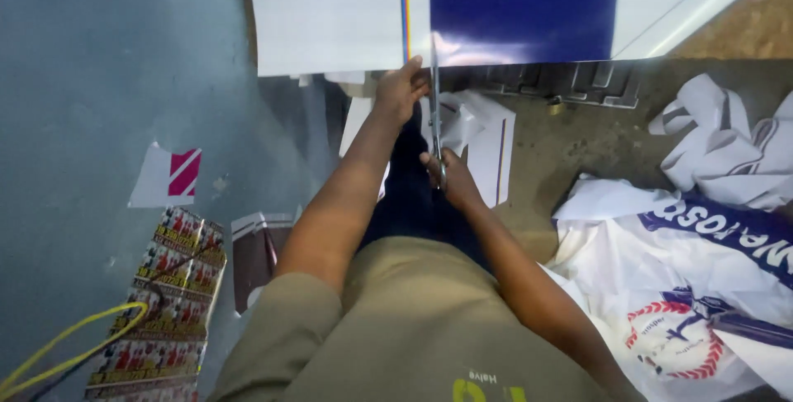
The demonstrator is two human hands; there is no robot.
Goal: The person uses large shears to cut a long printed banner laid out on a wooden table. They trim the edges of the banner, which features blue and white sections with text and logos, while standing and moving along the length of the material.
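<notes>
Our right hand (450, 177) has its grip pinched shut around the handles of a pair of scissors (435, 113), whose blades point up and away from us into the lower edge of a big printed sheet (330, 14). Our left hand (401, 88) is just beside the blades, its grip pressed onto that same lower edge, right by a thin rainbow-coloured stripe (405, 5) that runs down the print. The scissors sit just to the right of that stripe, where the white part of the sheet meets a large dark blue block (524, 5).

Under our arms there are loose white offcuts (483, 142) lying on the floor (91, 80), which looks grey-blue on the left side. Further left we've got a small scrap with a pink and white patch (169, 177), and below it a long strip of colourful printed stickers (165, 303) with a yellow cable (74, 344) looping across it. Off to the right there's a heap of crumpled white banner material (694, 253) with blue lettering and a round red and blue emblem. A metal rail (562, 84) shows just under the sheet's edge.
</notes>
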